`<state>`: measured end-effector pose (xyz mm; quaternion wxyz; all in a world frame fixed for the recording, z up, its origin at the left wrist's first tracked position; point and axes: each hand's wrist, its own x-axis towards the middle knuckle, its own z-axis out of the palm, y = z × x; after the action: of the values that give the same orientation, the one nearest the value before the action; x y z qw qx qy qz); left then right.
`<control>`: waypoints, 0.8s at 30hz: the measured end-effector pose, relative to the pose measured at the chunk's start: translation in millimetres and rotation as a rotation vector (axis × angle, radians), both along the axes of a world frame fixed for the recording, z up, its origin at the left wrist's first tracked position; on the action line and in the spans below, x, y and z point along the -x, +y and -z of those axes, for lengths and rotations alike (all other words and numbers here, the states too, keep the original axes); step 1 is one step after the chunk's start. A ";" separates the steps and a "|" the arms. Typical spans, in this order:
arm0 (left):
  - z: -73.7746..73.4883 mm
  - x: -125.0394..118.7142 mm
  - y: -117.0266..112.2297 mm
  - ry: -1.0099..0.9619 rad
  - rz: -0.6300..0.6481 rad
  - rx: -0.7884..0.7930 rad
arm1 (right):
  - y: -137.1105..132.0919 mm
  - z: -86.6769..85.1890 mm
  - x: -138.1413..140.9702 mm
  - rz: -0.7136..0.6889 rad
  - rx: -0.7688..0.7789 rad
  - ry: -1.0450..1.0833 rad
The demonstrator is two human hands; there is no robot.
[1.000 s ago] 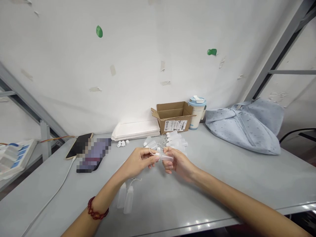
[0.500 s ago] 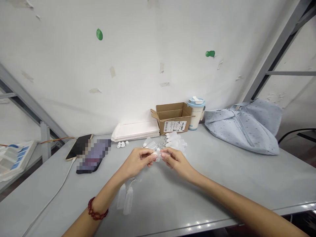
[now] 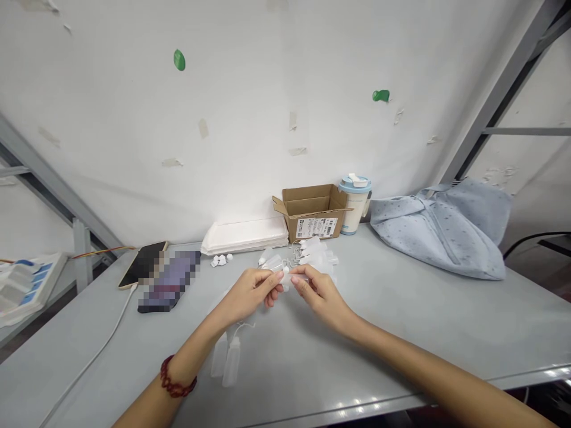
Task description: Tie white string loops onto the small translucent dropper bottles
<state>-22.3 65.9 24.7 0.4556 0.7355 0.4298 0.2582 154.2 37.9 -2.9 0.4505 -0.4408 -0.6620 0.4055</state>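
Observation:
My left hand (image 3: 250, 292) and my right hand (image 3: 317, 293) meet over the middle of the grey table (image 3: 401, 333). Between their fingertips they pinch one small clear plastic bottle with a white cap (image 3: 288, 277). The left fingers are closed on the cap end, the right fingers on the body. A pile of similar small bottles (image 3: 312, 255) lies just behind the hands. Two capped bottles (image 3: 227, 359) lie under my left forearm. A few loose white caps (image 3: 220, 260) rest to the left of the pile.
An open cardboard box (image 3: 312, 214) and a blue-lidded cup (image 3: 354, 202) stand at the wall. A white tray stack (image 3: 245, 235) lies left of the box. A phone (image 3: 140, 264) with a white cable sits at the left. A blue cloth bag (image 3: 446, 229) lies right.
My right hand has turned and closed in, bringing the bottle body up to the cap held in my left fingers. Both hands stayed in the same spot.

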 end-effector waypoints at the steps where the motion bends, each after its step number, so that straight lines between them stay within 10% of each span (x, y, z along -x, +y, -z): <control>1: -0.7 -0.1 -0.5 -0.005 0.006 -0.004 | -0.3 0.4 -0.3 0.001 -0.023 -0.017; 15: 3.0 -4.9 -7.9 0.153 -0.004 -0.510 | 13.4 1.8 -5.9 -0.161 0.366 0.336; 24: 8.8 -5.1 -5.4 0.170 0.007 -0.552 | 14.2 1.4 -8.6 -0.211 0.497 0.399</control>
<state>-17.2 60.5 15.9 0.2016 0.8522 0.3773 0.3014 162.8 52.1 -4.3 0.4054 -0.3782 -0.4837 0.6772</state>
